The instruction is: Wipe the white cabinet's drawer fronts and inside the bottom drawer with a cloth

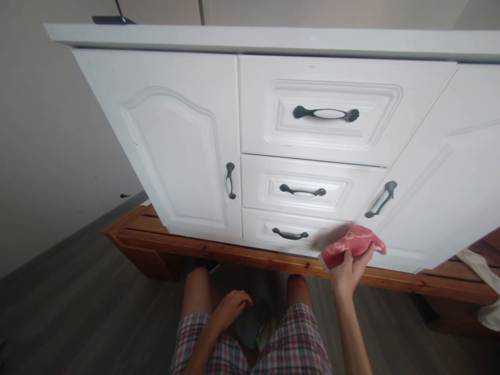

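Low on the right, my right hand point(348, 273) is closed on a folded red cloth point(353, 242) with a pale pattern. The cloth is up against the front of the white cabinet, by the right end of the bottom drawer point(258, 229) and the lower part of the right door point(437, 208). My left hand point(233, 306) hangs over my left thigh, loosely bent, with nothing visible in it. Just above the cloth is the right door's dark handle point(382, 199) with a white inlay.
The cabinet also has a left door point(172, 156), a top drawer point(253, 104) and a middle drawer point(253, 179), all closed. It stands on a brown wooden bench point(234, 253). White fabric point(478, 265) drapes over the bench at right. Grey flooring point(97, 312) lies below.
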`<state>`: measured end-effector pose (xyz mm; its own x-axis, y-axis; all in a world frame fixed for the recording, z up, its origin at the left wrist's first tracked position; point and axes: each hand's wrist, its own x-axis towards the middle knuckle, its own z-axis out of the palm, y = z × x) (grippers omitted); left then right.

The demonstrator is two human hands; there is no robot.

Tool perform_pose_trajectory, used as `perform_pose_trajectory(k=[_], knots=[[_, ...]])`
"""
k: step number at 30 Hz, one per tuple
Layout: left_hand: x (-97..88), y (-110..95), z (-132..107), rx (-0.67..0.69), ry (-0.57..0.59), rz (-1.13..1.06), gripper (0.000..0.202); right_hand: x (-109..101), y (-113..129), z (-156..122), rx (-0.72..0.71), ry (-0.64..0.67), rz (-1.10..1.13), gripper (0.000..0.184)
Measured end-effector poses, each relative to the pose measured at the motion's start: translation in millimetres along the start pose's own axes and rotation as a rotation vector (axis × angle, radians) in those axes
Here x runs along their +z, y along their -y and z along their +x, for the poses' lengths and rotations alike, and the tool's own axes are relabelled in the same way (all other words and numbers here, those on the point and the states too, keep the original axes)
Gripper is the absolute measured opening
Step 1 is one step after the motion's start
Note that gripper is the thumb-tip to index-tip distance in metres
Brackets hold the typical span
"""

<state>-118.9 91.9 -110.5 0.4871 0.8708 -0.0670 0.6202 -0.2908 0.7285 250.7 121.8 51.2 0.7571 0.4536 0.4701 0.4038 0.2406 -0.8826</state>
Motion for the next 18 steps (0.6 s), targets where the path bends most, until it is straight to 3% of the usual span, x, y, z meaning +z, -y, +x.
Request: perform_pose_trajectory(k=[4, 9, 13, 18], knots=[[6.5, 14.8, -17.0, -0.113, 0.099, -0.006, 0.037, 68.9, 5.7, -12.4, -0.036, -0.03, -0.074, 0.09], [4.4, 25.3, -16.8, -0.198, 0.157, -0.025, 0.038, 149.3, 38.7, -60.6, -0.14, -0.038, -0.112, 0.081], [9.8, 32.6, -8.4, -0.216, 0.207, -0.041, 0.042, 191.3, 48.7, -109.2, -0.257, 0.14, -0.15, 0.073], [15.8, 46.3, -5.7, -0.243, 0.287, -0.054, 0.036, 215.7, 32.4, -163.7, -0.493, 0.585, -0.301, 0.07]])
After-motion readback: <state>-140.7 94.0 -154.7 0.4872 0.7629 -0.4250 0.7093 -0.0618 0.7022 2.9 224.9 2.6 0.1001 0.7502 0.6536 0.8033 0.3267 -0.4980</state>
